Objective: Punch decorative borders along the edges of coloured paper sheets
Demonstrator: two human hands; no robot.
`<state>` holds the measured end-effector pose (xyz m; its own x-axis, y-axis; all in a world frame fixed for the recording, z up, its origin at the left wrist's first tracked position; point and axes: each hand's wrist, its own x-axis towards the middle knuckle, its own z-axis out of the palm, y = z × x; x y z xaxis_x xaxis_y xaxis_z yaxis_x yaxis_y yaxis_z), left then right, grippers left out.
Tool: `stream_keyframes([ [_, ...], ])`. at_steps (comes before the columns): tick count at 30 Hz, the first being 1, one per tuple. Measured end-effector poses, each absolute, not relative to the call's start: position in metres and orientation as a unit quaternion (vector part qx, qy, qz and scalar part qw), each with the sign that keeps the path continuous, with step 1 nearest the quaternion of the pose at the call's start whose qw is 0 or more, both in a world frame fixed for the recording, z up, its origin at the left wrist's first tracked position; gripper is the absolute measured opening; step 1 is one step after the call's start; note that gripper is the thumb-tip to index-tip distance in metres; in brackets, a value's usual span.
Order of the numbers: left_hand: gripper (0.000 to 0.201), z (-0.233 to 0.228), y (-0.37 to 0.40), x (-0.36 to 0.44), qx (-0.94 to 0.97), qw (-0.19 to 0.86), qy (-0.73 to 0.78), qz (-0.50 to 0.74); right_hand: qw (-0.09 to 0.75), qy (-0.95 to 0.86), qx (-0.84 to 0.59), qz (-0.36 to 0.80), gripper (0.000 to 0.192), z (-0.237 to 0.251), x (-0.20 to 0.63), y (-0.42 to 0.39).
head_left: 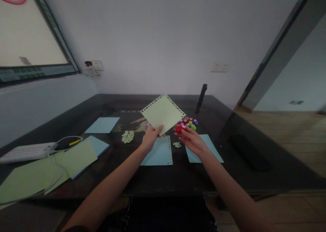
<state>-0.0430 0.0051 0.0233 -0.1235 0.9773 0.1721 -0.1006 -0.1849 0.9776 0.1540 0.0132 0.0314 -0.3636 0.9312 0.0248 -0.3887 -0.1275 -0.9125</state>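
Note:
My left hand (151, 137) pinches the near corner of a pale green paper square (163, 113) and holds it up above the dark table (178, 177). Small punched holes run along the paper's edges. My right hand (190, 139) is held palm up just to the right, fingers apart, holding nothing, close to a red paper punch (180, 128). Below the hands lie a blue sheet with punched holes (159, 152) and another blue sheet (206, 147).
Several small coloured punches (190, 123) cluster behind the right hand. Piles of green paper bits (127, 136) lie on the table. Green and blue sheets (46, 167), a white power strip (28, 151) with cables and a dark upright cylinder (201, 98) stand around.

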Motion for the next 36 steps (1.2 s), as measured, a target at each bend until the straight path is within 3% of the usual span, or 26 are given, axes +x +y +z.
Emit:
stream_keyframes([
  [8, 0.029, 0.011, 0.005, -0.047, 0.520, 0.393, 0.492, 0.577, 0.520, -0.375, -0.237, 0.730, 0.027, 0.020, 0.152, 0.013],
  [27, 0.027, 0.010, 0.007, -0.052, 0.546, 0.369, 0.513, 0.550, 0.545, -0.395, -0.313, 0.670, 0.035, 0.013, 0.153, 0.014],
  [36, 0.028, 0.001, 0.013, -0.057, 0.567, 0.348, 0.520, 0.536, 0.527, -0.392, -0.327, 0.680, 0.026, 0.010, 0.155, 0.017],
])
